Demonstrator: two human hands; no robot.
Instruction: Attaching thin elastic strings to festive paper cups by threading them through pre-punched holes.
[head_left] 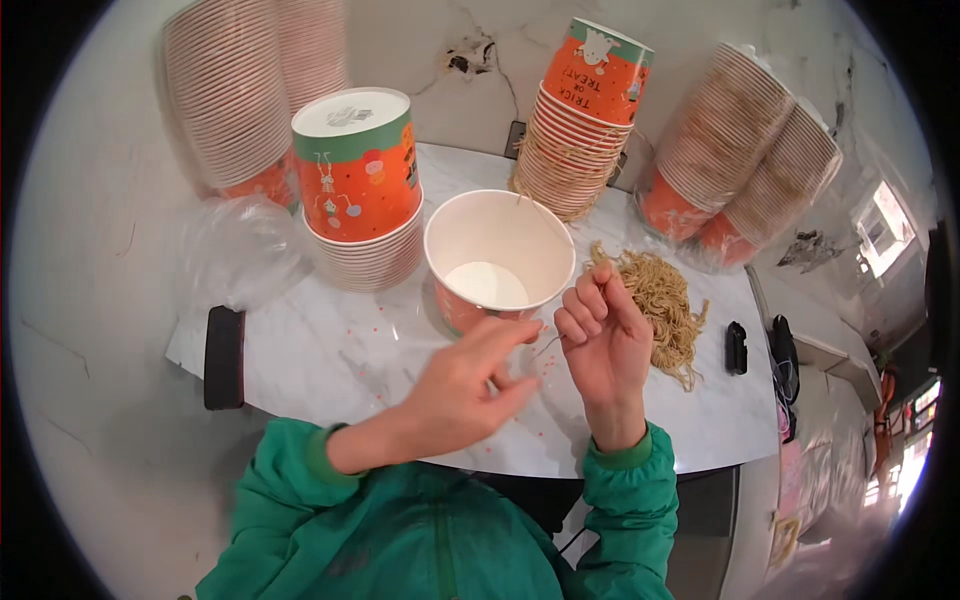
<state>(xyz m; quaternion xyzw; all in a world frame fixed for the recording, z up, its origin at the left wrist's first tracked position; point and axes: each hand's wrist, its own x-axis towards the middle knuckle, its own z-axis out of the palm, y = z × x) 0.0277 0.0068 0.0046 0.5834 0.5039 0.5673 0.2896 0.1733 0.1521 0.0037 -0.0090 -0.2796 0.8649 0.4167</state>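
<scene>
Both of my hands meet just in front of my chest over the desk [330,350]. My right hand [603,335] has its grip curled together, fingers folded toward the palm, pinching what looks like a thin strand of noodle; the strand is too fine to be sure of. My left hand [465,385] has its grip loosely apart, fingers stretched toward the right hand's fingertips, clamped on nothing I can make out.

Just beyond my two grips stands an open paper cup [498,262], white inside and orange outside, upright, with its near wall close to my left fingertips. Just to the right of my right grip lies a loose heap of dry noodles [660,300] on the desk, partly behind that hand. Farther off to the left of the cup is a short stack of upturned cups [358,190], and straight beyond it a leaning stack [580,125]. Sleeved stacks [745,150] lean against the wall well to the right, more [245,95] well to the left.
</scene>
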